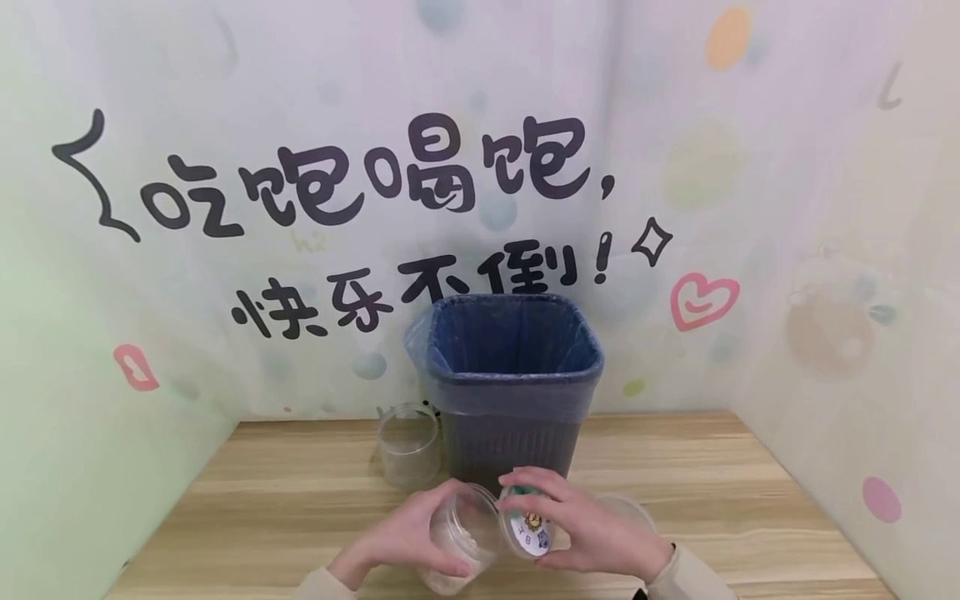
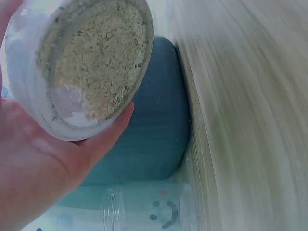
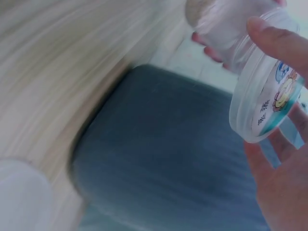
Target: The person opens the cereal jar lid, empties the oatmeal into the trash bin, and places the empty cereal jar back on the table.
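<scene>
My left hand (image 1: 405, 529) grips a clear plastic jar (image 1: 471, 546), which is tilted with its mouth up and toward the right. Pale beige, crumbly flakes (image 2: 106, 57) lie in its bottom, as the left wrist view shows. With fingers and thumb around the edge, my right hand (image 1: 600, 537) holds a round translucent lid (image 3: 250, 103) bearing a cartoon label in white and teal. The lid stands on edge beside the jar's mouth, off the opening; whether their rims touch I cannot tell. Just beyond both hands is a dark bin (image 1: 510, 437) with a blue bag liner (image 1: 517, 398).
A second clear jar (image 1: 408, 454) without a lid stands left of the bin. Another clear round item (image 1: 633, 510) lies on the wooden table (image 1: 720, 483), partly behind my right hand. Walls with printed lettering close off the back and sides.
</scene>
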